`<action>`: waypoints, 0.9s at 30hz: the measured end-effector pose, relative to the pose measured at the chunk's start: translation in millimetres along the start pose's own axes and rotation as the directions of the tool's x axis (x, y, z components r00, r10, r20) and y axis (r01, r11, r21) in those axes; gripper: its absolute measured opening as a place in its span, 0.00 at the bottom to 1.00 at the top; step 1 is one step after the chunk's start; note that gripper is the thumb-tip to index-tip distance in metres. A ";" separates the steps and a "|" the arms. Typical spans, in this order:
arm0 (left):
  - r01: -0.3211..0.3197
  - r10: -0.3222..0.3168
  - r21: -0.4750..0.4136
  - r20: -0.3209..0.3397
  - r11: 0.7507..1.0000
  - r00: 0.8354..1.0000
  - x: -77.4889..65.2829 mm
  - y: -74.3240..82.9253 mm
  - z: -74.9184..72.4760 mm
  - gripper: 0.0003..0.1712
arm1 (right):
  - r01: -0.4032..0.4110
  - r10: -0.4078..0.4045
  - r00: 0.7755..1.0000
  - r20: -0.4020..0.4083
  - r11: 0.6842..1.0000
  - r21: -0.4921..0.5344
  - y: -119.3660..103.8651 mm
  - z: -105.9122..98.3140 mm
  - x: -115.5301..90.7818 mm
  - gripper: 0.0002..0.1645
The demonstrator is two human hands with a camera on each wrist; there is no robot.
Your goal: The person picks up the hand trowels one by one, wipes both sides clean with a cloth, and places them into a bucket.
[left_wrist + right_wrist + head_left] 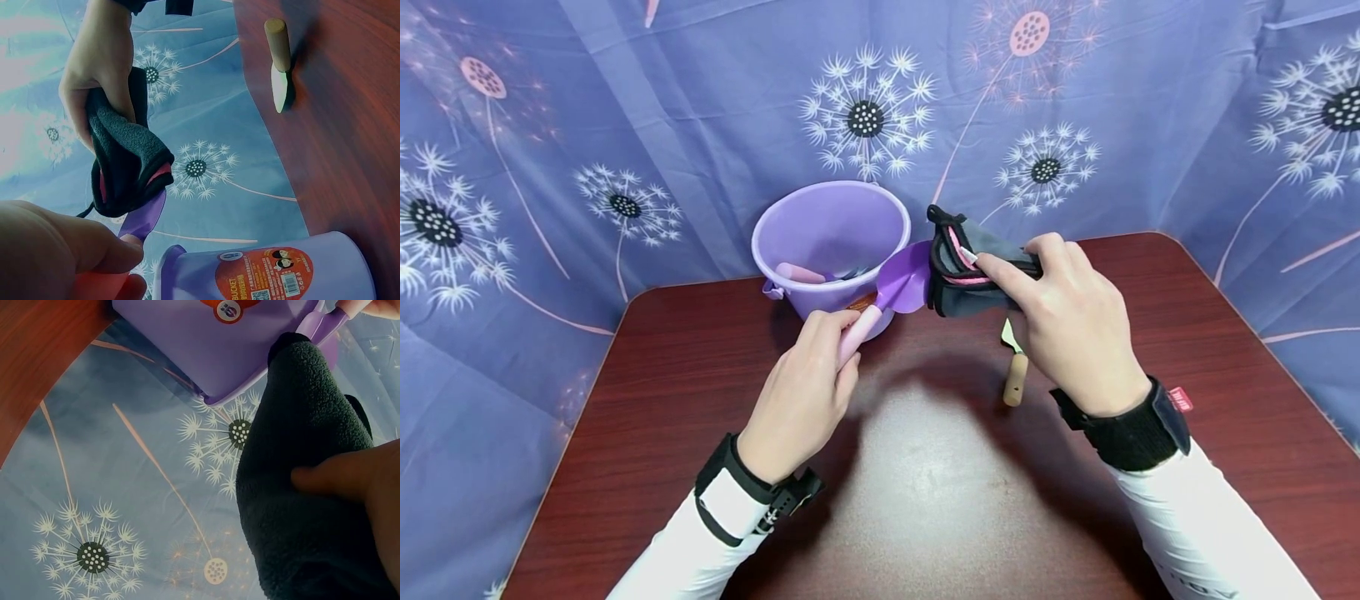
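My left hand (801,383) grips the pink handle of a purple toy shovel (904,279), its blade tilted up in front of the bucket. My right hand (1071,321) holds a folded grey fleece cloth (306,456) with black trim, a hanging loop and pink inside. The cloth's edge meets the shovel blade and overlaps its right side in the head view. In the left wrist view the purple blade (145,215) shows just under the cloth's open fold. The right thumb (331,481) presses on the fleece. Both things are held above the table.
A purple bucket (767,250) with an orange label stands at the back of the dark red table (685,400). Inside lies a pink-handled tool (800,272). A small wooden-handled blade tool (1016,379) lies beneath the right hand. Blue dandelion-print fabric (722,100) hangs behind.
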State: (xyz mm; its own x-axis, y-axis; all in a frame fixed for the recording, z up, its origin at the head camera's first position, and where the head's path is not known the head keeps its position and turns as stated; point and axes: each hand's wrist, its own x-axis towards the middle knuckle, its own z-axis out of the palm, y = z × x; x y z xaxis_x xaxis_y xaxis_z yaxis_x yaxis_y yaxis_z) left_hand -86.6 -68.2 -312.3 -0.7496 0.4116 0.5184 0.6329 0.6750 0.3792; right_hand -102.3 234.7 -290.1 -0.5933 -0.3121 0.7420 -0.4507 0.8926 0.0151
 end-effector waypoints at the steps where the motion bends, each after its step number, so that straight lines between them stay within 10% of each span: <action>1: 0.009 -0.009 -0.005 0.001 1.000 1.000 0.1 0.1 0.0 0.25 | -0.002 0.002 1.000 0.006 1.000 0.004 -0.4 0.0 -0.2 0.42; 27: 0.046 -0.047 -0.008 -0.055 0.999 0.997 1.2 -2.2 2.5 0.23 | 0.133 -0.148 0.975 0.166 0.987 0.094 -17.1 1.5 -1.7 0.37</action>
State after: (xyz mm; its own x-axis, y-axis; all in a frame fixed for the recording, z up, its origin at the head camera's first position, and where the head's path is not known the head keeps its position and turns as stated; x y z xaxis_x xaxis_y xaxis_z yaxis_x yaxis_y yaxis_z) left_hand -89.4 -67.7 -314.5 -0.7665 0.3453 0.5414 0.5991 0.6883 0.4091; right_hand -94.5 219.5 -292.6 -0.6227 -0.4902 0.6099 -0.5865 0.8084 0.0510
